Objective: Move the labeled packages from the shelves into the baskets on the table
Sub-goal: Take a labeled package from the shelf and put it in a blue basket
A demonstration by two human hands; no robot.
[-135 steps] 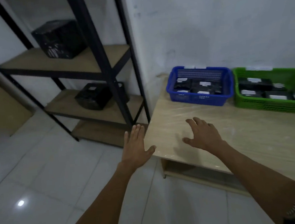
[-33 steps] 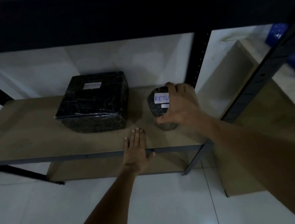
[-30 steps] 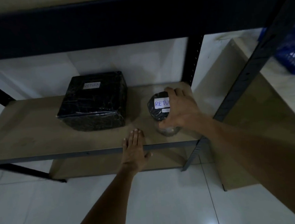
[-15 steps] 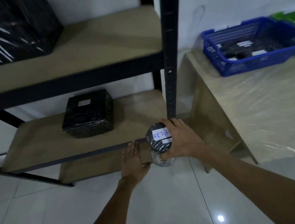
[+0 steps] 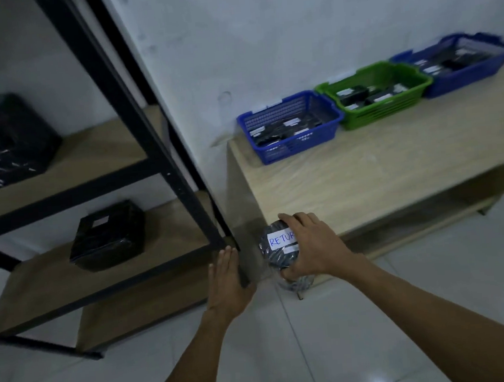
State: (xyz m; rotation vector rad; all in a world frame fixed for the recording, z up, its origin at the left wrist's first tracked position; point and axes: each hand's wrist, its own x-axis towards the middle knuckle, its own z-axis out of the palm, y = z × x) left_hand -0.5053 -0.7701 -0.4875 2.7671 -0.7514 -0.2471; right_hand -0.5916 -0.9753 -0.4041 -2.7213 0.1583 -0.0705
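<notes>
White wall (image 5: pixel 292 35) and pale tiled floor (image 5: pixel 406 299) are framing a black rack (image 5: pixel 134 115) on the left and a low wooden table (image 5: pixel 394 163) on the right. The right hand (image 5: pixel 313 248) is gripping a round package (image 5: pixel 276 243) from above, fingers curling over its top and far side and the thumb closing on the near side, so its white label reading "RETUR" is facing up and staying readable for sorting. That package is hanging in the air over the floor, just right of the rack's corner post and near the table's front corner, resting on nothing. The left hand (image 5: pixel 226 280) is lying flat with straight fingers close together and holding nothing, right beside the corner post; whether it is touching the post I cannot tell, though it is probably steadying the person while they are bending low. Three baskets are sitting in a row along the wall at the back of the table, probably to keep the front free for setting things down: a near blue basket (image 5: pixel 301 142), a green basket (image 5: pixel 384 113) and a far blue basket (image 5: pixel 472 75), each already holding several dark labeled packages too small to count. Two packages are waiting on the rack: a box (image 5: pixel 107 235) on the middle shelf and a big box (image 5: pixel 2 142) on the shelf above.
</notes>
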